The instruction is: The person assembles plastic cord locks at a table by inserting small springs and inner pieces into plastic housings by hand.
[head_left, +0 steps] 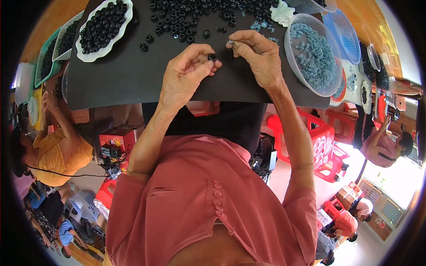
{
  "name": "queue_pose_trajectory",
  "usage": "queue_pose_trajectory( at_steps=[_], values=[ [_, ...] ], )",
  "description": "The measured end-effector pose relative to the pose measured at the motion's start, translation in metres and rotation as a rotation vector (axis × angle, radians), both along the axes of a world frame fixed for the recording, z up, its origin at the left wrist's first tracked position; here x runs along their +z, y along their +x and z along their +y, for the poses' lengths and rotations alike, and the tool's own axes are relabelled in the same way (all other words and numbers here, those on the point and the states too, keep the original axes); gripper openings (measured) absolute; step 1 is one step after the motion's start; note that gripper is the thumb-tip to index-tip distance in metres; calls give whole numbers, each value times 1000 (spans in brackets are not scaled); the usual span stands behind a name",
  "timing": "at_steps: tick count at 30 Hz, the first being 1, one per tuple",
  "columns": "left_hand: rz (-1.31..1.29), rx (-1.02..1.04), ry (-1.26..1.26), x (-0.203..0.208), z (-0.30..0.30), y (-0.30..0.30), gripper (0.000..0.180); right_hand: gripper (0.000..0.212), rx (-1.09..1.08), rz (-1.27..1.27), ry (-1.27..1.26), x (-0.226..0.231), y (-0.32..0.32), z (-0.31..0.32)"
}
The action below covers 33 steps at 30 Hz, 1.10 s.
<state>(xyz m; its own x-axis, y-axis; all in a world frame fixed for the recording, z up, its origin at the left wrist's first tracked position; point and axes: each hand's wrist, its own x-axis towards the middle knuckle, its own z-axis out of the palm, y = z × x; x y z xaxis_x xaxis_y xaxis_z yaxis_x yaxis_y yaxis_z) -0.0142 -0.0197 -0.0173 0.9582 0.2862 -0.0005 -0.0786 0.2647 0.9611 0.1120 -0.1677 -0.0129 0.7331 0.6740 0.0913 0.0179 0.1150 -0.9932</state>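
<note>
Over the dark table, my left hand (184,75) is closed, pinching a round black hollow plastic piece (212,57) between thumb and fingers, its hole facing up. Just to the right, my right hand (262,60) is closed too, with thumb and forefinger on a small shiny spring (230,42). The hands are a short way apart. Beyond them spreads a heap of the same black pieces (191,20), some lying loose nearer my hands. Small bluish-grey springs (259,25) lie scattered past my right hand. A round clear tub (289,66) beside that hand holds many more springs.
A white scalloped dish (81,55) of black pieces stands at the far left, near green and white baskets (53,73). A blue basket (344,35) is on the right. Red plastic stools (319,137) stand below. Other people sit at both sides, one in yellow (62,153).
</note>
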Motion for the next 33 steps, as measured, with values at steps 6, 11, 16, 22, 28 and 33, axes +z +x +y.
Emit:
queue_pose_trajectory(
  at_steps=[6,11,16,22,28,33],
  values=[
    [4,28,0,0,-1,0,19,15,-9,-8,1,6,-12,1],
    [33,35,38,3,-5,2,20,13,-15,-88,100,1,-18,6],
    [-12,72,37,2,-10,0,21,16,-27,-314,95,-1,-19,9],
    [-16,84,49,2,-10,0,21,17,-56,-505,54,4,-23,8],
    [-10,95,50,3,-10,-1,19,17,-48,-513,49,2,-24,8],
    [-28,95,70,1,-7,0,17,14,7,-469,60,0,-21,9]
  ],
)
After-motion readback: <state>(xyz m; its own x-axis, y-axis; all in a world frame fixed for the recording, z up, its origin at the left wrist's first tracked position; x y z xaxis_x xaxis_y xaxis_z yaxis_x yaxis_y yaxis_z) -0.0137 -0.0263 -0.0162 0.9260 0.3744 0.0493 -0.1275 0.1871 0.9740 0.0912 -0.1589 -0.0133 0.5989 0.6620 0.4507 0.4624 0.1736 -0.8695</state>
